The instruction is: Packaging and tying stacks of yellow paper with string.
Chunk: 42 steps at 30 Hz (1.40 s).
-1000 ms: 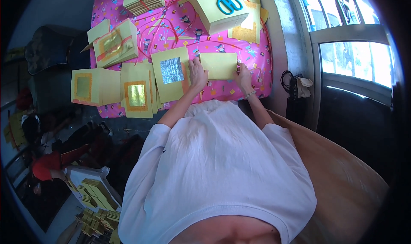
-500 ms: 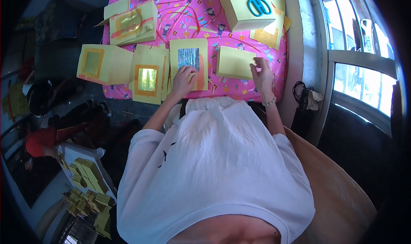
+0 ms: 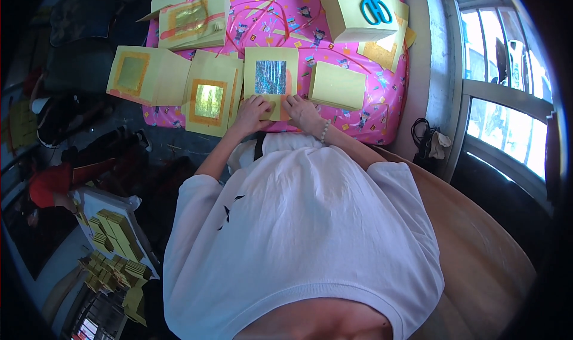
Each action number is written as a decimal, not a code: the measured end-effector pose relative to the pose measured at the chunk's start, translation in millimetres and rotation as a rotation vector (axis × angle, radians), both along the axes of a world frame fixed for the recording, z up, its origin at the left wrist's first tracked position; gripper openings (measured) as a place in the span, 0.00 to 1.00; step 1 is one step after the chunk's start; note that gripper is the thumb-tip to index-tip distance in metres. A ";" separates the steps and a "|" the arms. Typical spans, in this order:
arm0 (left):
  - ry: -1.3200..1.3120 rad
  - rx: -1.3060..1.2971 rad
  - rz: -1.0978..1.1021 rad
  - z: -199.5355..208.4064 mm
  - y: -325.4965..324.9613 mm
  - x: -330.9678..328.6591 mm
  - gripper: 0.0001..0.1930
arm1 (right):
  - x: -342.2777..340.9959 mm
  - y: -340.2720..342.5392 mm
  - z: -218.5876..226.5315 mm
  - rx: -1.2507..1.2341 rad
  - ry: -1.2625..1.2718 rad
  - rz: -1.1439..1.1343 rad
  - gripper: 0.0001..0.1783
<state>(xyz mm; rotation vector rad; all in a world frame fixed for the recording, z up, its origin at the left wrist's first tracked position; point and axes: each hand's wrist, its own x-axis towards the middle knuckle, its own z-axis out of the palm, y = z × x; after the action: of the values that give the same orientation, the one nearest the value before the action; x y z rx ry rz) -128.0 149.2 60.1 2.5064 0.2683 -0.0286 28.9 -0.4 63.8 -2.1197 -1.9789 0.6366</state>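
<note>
A yellow paper sheet with a shiny silver foil rectangle (image 3: pixel 270 76) lies directly before me, an orange-red band along its right and lower side. At its lower left, my left hand (image 3: pixel 255 114) has bent fingers closed on the paper edge. On the lower right corner, my right hand (image 3: pixel 303 111), with a beaded bracelet at the wrist, pinches the same sheet. The thumbs are partly hidden. To the right is a stack of plain yellow paper (image 3: pixel 338 85). Left of the sheet lies a yellow paper with a gold foil square framed in orange (image 3: pixel 209 101).
Another foil paper (image 3: pixel 131 73) and a gold-foil stack (image 3: pixel 191 22) lie further left. Blue-handled scissors (image 3: pixel 375 10) rest on a thick yellow block (image 3: pixel 352 26). Red strips cross the pink patterned tablecloth (image 3: pixel 380 116). A barred window is at right; people and yellow bundles (image 3: pixel 119 232) are at left.
My right hand has moved left from the plain stack to the foil sheet's lower right corner. My left hand has slid down to its lower edge. The view has shifted slightly.
</note>
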 end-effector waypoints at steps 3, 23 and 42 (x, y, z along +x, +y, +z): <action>-0.037 -0.106 -0.020 -4.0 8.3 -0.9 0.16 | 2.2 -3.2 7.2 -0.026 0.050 0.015 0.20; 0.117 -0.385 -0.033 -15.2 29.1 10.3 0.07 | 17.9 -5.0 -3.8 0.034 0.304 -0.091 0.09; -0.107 -0.132 0.152 34.6 1.7 13.8 0.15 | 34.8 5.1 5.7 0.005 0.327 -0.147 0.08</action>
<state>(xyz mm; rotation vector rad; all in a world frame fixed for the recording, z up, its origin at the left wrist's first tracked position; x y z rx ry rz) -114.2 150.8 94.7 2.3418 0.3982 0.1439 63.7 4.7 69.6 -1.9836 -1.6350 0.8840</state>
